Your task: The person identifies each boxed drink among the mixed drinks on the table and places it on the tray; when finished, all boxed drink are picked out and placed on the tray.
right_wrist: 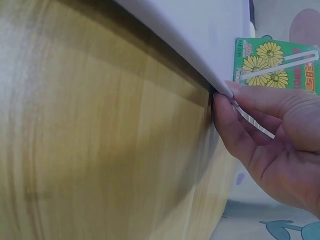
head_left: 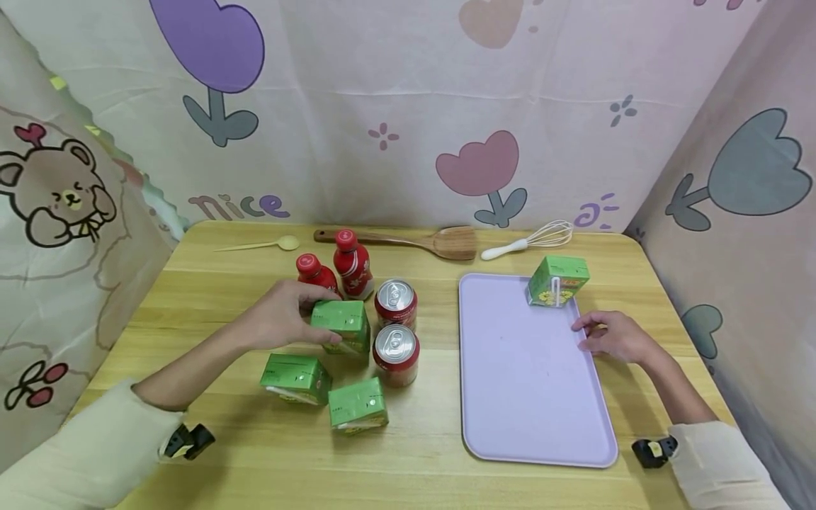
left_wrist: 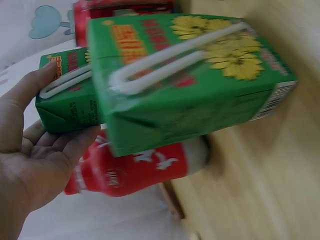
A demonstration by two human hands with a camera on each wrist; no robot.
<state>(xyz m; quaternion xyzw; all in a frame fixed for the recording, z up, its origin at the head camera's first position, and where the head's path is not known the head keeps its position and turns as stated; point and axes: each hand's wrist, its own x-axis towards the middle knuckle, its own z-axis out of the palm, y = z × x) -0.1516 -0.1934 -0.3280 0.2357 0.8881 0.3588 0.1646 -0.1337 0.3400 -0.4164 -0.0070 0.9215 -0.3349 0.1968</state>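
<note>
My left hand (head_left: 283,319) grips a green drink carton (head_left: 344,319) between thumb and fingers, beside two red cans. In the left wrist view, that carton (left_wrist: 70,112) is partly covered by a nearer one (left_wrist: 200,65) with a white straw on its side. Two more green cartons (head_left: 296,377) (head_left: 358,405) stand closer to me. At the right, my right hand (head_left: 615,336) pinches the right rim of a lilac tray (head_left: 529,397); the right wrist view has thumb and forefinger on that edge. Another green carton (head_left: 557,282) stands at the tray's far right corner.
Two red bottles (head_left: 353,265) (head_left: 316,273) stand behind the left hand. Red cans (head_left: 397,354) (head_left: 397,301) stand between cartons and tray. Along the back lie a yellow spoon (head_left: 287,243), a wooden spatula (head_left: 454,243) and a whisk (head_left: 510,248). Printed cloth (head_left: 344,170) hangs behind the table.
</note>
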